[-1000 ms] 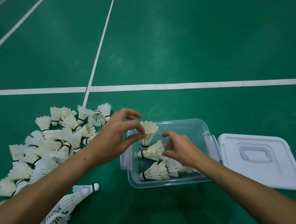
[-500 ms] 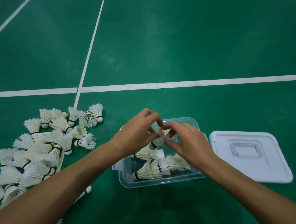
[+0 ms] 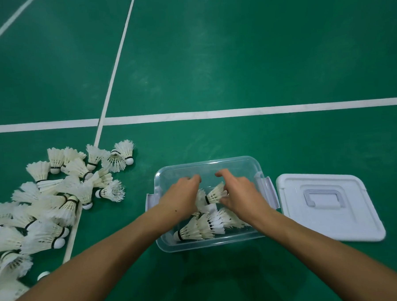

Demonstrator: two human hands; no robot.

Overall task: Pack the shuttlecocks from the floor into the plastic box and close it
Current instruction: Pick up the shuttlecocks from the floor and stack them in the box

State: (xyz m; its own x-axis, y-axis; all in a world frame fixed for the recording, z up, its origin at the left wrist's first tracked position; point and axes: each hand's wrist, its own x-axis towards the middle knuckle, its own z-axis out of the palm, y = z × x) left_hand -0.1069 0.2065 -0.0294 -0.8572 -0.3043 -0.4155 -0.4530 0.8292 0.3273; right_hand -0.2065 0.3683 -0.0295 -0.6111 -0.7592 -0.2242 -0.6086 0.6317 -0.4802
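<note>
The clear plastic box (image 3: 236,160) stands open on the green floor in front of me. Both my hands are down inside it. My left hand (image 3: 180,198) and my right hand (image 3: 240,193) hold one white feather shuttlecock (image 3: 215,194) between them, lying on its side with the cork end toward the left hand. The left hand's fingertips are hidden behind its back. Several shuttlecocks (image 3: 197,228) lie nested in a row along the box's near wall. A big loose pile of shuttlecocks (image 3: 57,199) covers the floor to the left of the box.
The white lid (image 3: 357,222) with a clear handle lies flat on the floor just right of the box. White court lines (image 3: 237,112) cross the floor beyond it. Grey latches hang at the box's left and right sides.
Both hands have gone down from above the rim into the box with the shuttlecock, which the left hand first carried alone and now lies on its side.
</note>
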